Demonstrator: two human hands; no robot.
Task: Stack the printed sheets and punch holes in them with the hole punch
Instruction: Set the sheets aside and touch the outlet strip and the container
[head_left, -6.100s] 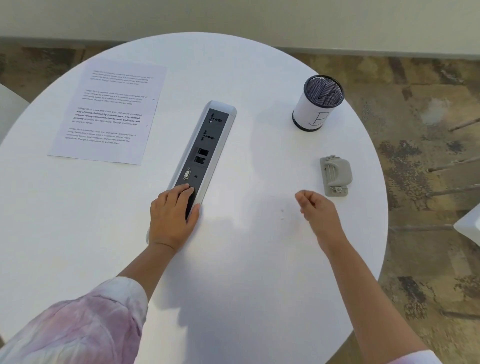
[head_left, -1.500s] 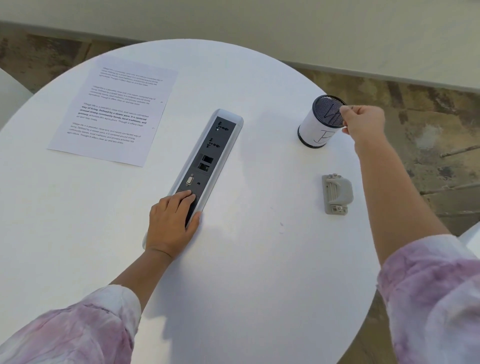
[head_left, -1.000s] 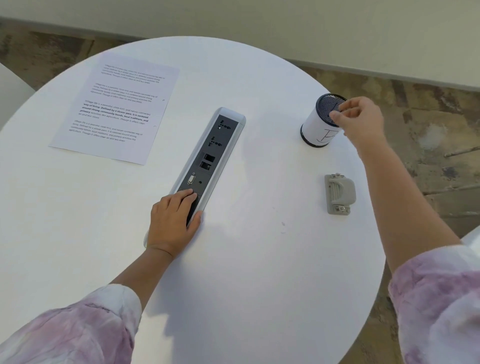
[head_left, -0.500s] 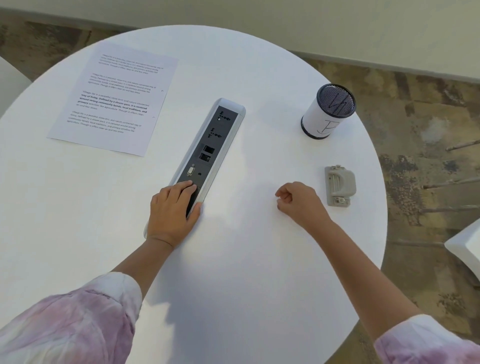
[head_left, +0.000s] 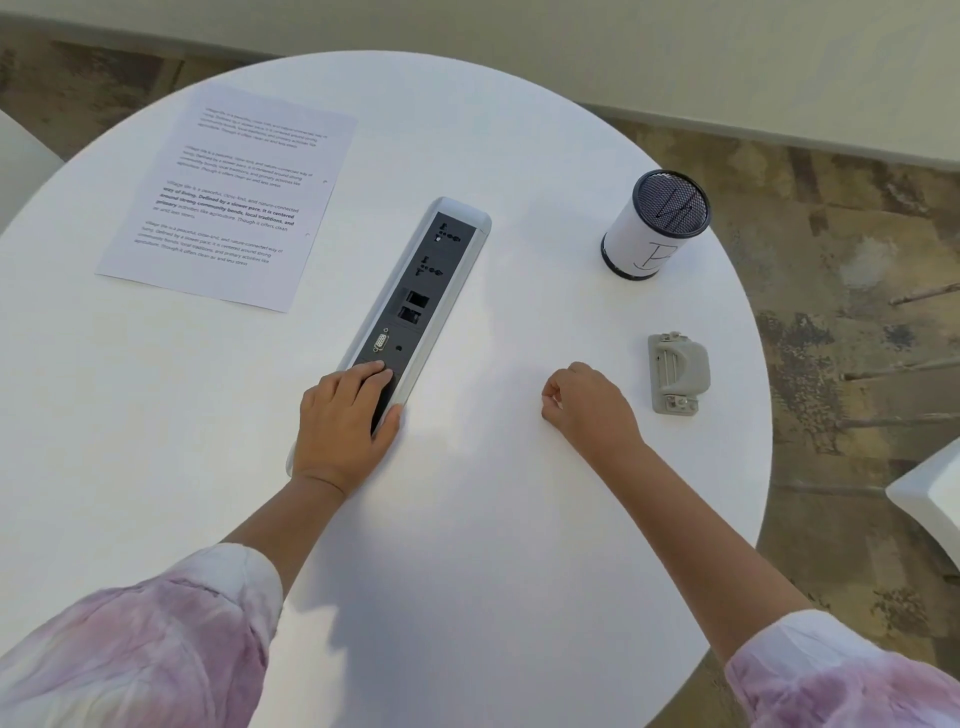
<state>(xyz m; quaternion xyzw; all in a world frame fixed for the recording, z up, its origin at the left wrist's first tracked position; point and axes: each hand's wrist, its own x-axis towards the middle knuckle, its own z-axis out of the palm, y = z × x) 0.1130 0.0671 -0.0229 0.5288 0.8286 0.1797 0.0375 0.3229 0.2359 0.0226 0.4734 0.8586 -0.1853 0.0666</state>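
Left hand (head_left: 343, 426) lies flat; curled right hand (head_left: 587, 410), holding nothing visible, sits just left of the grey metal hole punch (head_left: 677, 372), long axis pointing away.

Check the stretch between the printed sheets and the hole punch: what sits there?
In the head view, the socket strip lies between the printed sheets and the hole punch. The left hand rests on its near end; the right hand rests nearer the punch.

Under both hands the round table (head_left: 467, 545) is smooth white with a soft sheen. Beneath the left hand (head_left: 340, 423), the socket strip (head_left: 415, 306) looks like satin silver casing around matt black plastic. Right of the right hand (head_left: 587, 410), the hole punch (head_left: 678, 371) looks matt grey (metal fittings at its near end). Beyond it, the pen cup (head_left: 655, 224) is dark mesh wrapped in paper. The printed sheets (head_left: 228, 197) are matt paper.
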